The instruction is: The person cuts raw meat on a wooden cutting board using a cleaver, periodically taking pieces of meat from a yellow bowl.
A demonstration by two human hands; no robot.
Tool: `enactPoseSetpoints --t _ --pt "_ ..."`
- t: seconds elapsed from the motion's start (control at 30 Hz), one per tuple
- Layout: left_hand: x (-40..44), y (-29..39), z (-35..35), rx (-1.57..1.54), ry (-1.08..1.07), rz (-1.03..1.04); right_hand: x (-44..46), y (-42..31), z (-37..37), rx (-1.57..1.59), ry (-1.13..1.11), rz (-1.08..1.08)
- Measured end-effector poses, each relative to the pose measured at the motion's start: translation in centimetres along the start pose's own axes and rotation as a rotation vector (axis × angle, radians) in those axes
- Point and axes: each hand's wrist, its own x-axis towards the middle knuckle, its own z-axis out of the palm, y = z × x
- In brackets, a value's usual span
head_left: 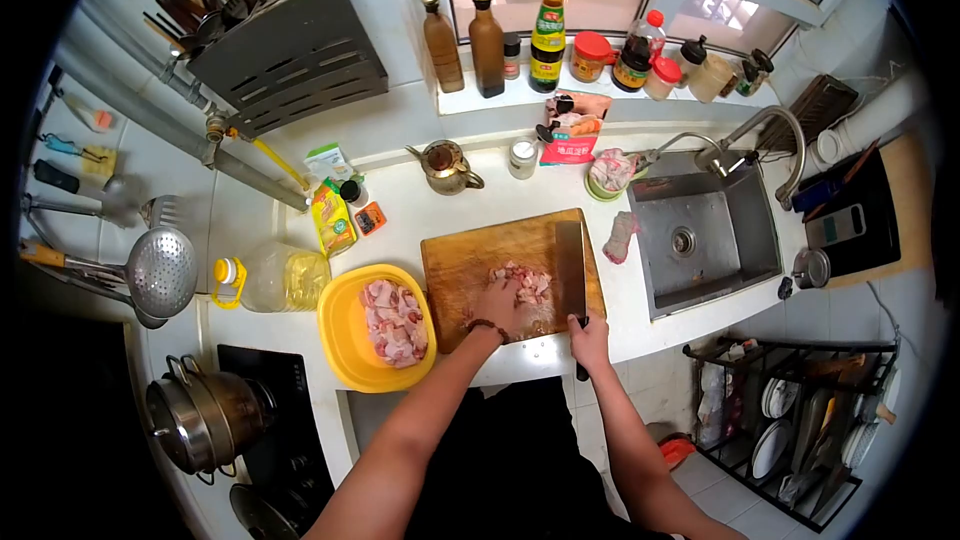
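Observation:
A wooden cutting board lies in front of me with a small pile of chopped raw meat on it. My left hand, a dark bracelet at its wrist, rests at the near left side of the pile, fingers stretched onto the pieces and partly hidden among them. At the board's right edge, my right hand grips the black handle of a cleaver. Its broad blade points away from me, to the right of the meat. Larger raw meat pieces fill part of a yellow basin left of the board.
A steel sink with a faucet is to the right; a cloth lies beside it. Behind the board stand a metal teapot and a glass jar. An oil jug is left, near the stove. Several bottles line the sill.

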Motion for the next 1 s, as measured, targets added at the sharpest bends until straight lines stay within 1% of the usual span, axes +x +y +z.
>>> enactPoseSetpoints --t 0.03,0.13,0.17,0.2,0.23,0.27,0.3,0.33,0.37,0.43,0.47,0.53,0.57,0.63,0.67,0.73,0.77,0.83,0.87,0.9,0.97,1.0 --pt "-0.2 0.1 1.0 0.006 -0.005 0.002 -0.3 0.4 -0.2 0.006 0.003 0.005" --pt "0.1 0.0 3.5 0.042 0.07 0.021 -1.1 2.2 -0.3 -0.028 -0.014 0.04" --pt "0.2 -0.5 4.0 0.053 0.106 0.081 -1.3 2.9 -0.6 -0.023 -0.013 0.043" --pt "0.1 -0.5 4.0 0.062 0.14 0.14 -1.5 2.6 -0.9 -0.026 -0.068 0.11" --pt "0.1 -0.5 3.8 0.066 0.136 0.141 -1.8 2.3 -1.3 -0.028 -0.124 0.176" --pt "0.2 -0.6 3.6 0.075 0.072 0.122 -2.1 1.9 -1.8 0.002 -0.142 0.211" --pt "0.0 -0.3 3.2 0.083 0.008 0.101 -2.3 1.9 -2.2 0.006 -0.142 0.213" --pt "-0.5 0.7 2.3 0.055 0.047 0.113 -2.4 1.9 -2.4 0.002 -0.143 0.195" --pt "-0.6 0.4 2.4 0.059 0.048 0.112 -2.4 2.0 -2.6 -0.002 -0.145 0.175" --pt "-0.8 -0.6 2.8 -0.02 0.095 0.207 -2.4 2.7 -3.0 0.012 -0.139 0.163" --pt "-1.0 -1.0 3.2 -0.017 0.097 0.205 -2.4 3.2 -3.2 0.021 -0.131 0.154" --pt "-1.3 -0.9 3.2 -0.241 0.117 -0.026 -2.2 4.0 -3.6 0.017 -0.131 0.143" --pt "-1.2 -0.8 3.1 -0.237 0.124 -0.027 -1.9 4.3 -3.7 0.01 -0.128 0.133" --pt "-1.0 0.3 2.1 -0.317 0.208 -0.142 -1.4 4.8 -3.8 0.008 -0.143 0.137" --pt "-0.9 0.6 2.0 -0.315 0.215 -0.144 -1.1 5.1 -3.8 0.002 -0.152 0.146" --pt "-0.4 0.6 2.0 -0.271 0.108 -0.015 -0.6 4.5 -3.9 -0.003 -0.162 0.142" --pt "-0.6 0.6 2.0 -0.267 0.112 -0.016 -0.5 4.2 -4.0 -0.012 -0.166 0.145" --pt "-1.0 0.4 2.6 -0.091 0.186 -0.105 -0.2 4.5 -3.6 -0.019 -0.177 0.136" --pt "-1.1 0.0 2.9 0.0 0.15 -0.196 -0.1 4.9 -3.4 -0.03 -0.189 0.134" --pt "-1.1 -0.8 3.8 0.002 0.15 -0.196 -0.1 5.5 -3.2 -0.028 -0.189 0.134" --pt "-1.4 -2.8 5.7 -0.049 -0.01 -0.315 -0.4 6.8 -2.2 -0.013 -0.133 -0.004" --pt "-1.9 -0.7 4.6 0.077 -0.005 -0.299 -0.6 7.4 -1.9 -0.011 -0.135 0.0"
